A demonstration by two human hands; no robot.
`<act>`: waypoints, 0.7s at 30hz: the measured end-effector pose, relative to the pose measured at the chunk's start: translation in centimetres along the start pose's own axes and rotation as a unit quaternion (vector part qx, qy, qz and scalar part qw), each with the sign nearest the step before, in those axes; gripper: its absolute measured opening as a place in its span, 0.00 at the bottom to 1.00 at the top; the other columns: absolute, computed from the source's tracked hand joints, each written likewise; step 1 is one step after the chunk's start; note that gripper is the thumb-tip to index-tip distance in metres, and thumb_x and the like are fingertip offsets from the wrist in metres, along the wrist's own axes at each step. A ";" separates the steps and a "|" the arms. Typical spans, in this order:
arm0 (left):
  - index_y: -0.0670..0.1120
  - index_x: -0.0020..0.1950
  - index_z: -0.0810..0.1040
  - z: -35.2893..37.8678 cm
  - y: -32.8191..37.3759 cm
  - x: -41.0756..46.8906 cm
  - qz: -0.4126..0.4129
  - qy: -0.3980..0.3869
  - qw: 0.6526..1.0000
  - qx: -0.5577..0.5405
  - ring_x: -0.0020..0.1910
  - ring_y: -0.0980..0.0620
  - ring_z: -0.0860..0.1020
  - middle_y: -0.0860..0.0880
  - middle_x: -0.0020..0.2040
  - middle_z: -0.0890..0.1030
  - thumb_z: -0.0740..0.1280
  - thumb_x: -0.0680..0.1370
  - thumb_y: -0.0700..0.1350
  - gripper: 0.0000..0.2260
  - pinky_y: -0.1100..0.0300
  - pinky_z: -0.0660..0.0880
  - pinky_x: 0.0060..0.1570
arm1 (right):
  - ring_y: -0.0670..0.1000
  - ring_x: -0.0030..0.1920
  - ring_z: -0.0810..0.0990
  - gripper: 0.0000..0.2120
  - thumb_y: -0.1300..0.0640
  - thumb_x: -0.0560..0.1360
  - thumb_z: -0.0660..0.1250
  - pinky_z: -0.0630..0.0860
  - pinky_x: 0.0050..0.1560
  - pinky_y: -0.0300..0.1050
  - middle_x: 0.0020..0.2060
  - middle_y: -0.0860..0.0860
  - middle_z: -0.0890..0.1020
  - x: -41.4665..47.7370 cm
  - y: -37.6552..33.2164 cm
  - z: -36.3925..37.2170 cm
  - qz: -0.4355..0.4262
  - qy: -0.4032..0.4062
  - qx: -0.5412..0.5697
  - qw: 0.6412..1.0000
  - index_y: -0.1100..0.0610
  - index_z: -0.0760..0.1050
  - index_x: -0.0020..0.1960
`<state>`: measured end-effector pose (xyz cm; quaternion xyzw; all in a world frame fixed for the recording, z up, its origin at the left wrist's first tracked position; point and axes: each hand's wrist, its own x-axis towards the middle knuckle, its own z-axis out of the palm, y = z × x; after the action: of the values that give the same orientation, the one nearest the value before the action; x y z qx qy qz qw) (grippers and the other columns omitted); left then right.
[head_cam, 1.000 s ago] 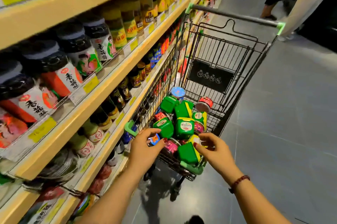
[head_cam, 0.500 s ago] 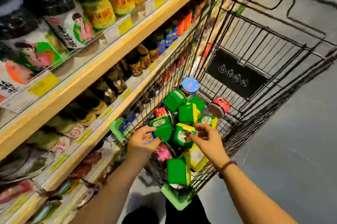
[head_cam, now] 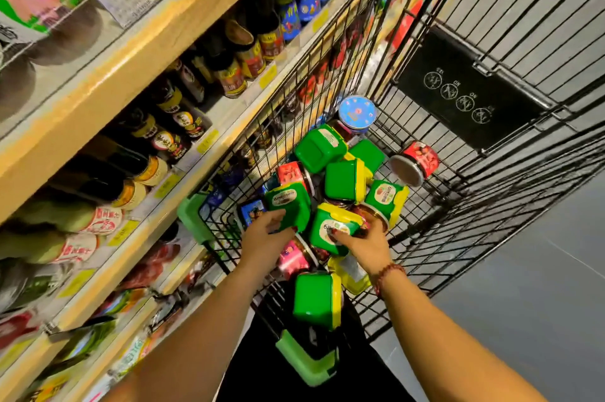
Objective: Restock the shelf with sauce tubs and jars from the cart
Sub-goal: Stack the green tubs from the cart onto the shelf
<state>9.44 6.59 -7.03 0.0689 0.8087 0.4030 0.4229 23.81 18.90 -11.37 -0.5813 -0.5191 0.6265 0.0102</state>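
Note:
A black wire cart (head_cam: pixel 510 205) holds several green sauce tubs with yellow lids and a few jars. My left hand (head_cam: pixel 266 243) reaches into its near left corner, fingers laid over a green tub (head_cam: pixel 289 203) beside a blue-labelled jar (head_cam: pixel 250 211). My right hand (head_cam: pixel 366 244) grips another green tub (head_cam: pixel 334 226) from its near side. More tubs lie behind, one at the pile's far end (head_cam: pixel 319 146) and one nearest me (head_cam: pixel 316 300). A blue-lidded jar (head_cam: pixel 357 112) stands at the back; a red-labelled jar (head_cam: pixel 415 162) lies on its side.
Wooden shelves (head_cam: pixel 108 74) run along the left, packed with dark sauce bottles (head_cam: pixel 229 71) and jars behind yellow price tags. Green plastic bumpers (head_cam: pixel 193 218) cap the cart's near corners. Grey floor (head_cam: pixel 523 303) lies to the right.
The view has dropped closer to the cart. My left hand moved from the small blue jar onto a green tub, and my right hand slid forward onto another green tub.

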 end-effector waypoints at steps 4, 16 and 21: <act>0.46 0.64 0.75 -0.3 -0.2 1.4 -0.026 0.000 1.000 -0.008 0.60 0.52 0.74 0.50 0.58 0.76 0.71 0.73 0.39 0.20 0.61 0.69 0.55 | 0.52 0.55 0.76 0.31 0.62 0.67 0.77 0.74 0.60 0.49 0.56 0.52 0.76 0.6 0.3 1.0 0.058 -0.011 0.065 0.996 0.56 0.62 0.62; 0.41 0.64 0.75 -1.9 -2.5 2.2 -0.071 0.019 0.997 -0.009 0.59 0.48 0.75 0.45 0.59 0.77 0.71 0.73 0.36 0.19 0.58 0.71 0.60 | 0.53 0.45 0.86 0.34 0.61 0.58 0.82 0.82 0.40 0.49 0.49 0.58 0.85 2.2 0.6 2.0 0.126 -0.068 0.231 0.962 0.62 0.73 0.61; 0.41 0.60 0.76 -2.0 -2.4 2.2 -0.073 0.008 0.997 -0.032 0.58 0.48 0.76 0.44 0.58 0.78 0.70 0.73 0.34 0.16 0.59 0.71 0.58 | 0.52 0.44 0.83 0.16 0.62 0.64 0.79 0.80 0.47 0.46 0.50 0.55 0.84 2.3 -0.2 2.4 0.114 -0.027 0.193 0.974 0.58 0.78 0.48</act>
<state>7.15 4.80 -9.53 -0.0074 0.8012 0.3974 0.4473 21.14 18.90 -13.37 -0.6066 -0.3190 0.7273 0.0369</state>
